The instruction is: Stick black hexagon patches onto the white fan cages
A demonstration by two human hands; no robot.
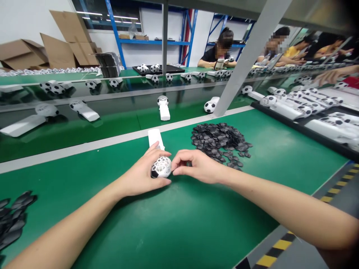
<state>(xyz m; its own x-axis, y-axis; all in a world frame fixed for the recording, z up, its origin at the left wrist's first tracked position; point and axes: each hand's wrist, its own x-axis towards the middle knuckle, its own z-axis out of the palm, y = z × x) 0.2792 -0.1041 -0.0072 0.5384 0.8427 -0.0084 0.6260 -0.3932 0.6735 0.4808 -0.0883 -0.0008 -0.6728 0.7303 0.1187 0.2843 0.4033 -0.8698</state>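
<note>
While left hand cups ball, right hand, bunched at its 3 o'clock, hold unclear, may twist it by overpressing.

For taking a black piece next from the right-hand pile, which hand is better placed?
Probably the right hand: it is near the black pile, while the left hand is farther away and grips the white ball-shaped part. Whether the right hand holds anything is unclear.
</note>
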